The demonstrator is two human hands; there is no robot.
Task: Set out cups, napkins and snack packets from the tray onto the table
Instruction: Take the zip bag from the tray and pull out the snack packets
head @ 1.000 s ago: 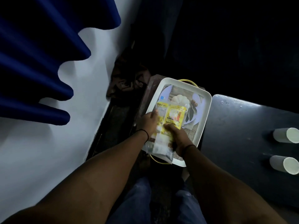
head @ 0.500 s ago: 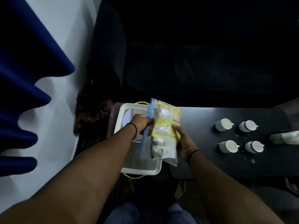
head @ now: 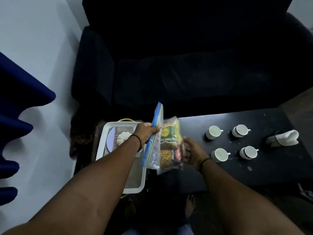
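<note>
My left hand (head: 146, 135) grips a clear zip bag with a blue seal strip (head: 154, 136), held upright over the right edge of the white tray (head: 103, 141). My right hand (head: 194, 152) holds a bundle of snack packets (head: 171, 146), yellow, green and brown, in clear wrap, just past the tray at the left end of the dark table (head: 194, 126). Several white cups (head: 213, 132) stand on the table to the right. A white napkin holder with napkins (head: 282, 138) sits beyond them. In the tray lie a pale plate (head: 111, 141) and a white ridged dish (head: 122, 138).
A dark sofa (head: 186, 65) runs behind the table. A white wall (head: 42, 56) and blue curtain folds (head: 17, 107) fill the left. My bare foot (head: 189, 206) is on the floor below the table's near edge.
Both hands lifted the bag and packets off the tray and carried them right toward the table. The bag and the packet bundle have come apart. My head turned right, showing the cups.
</note>
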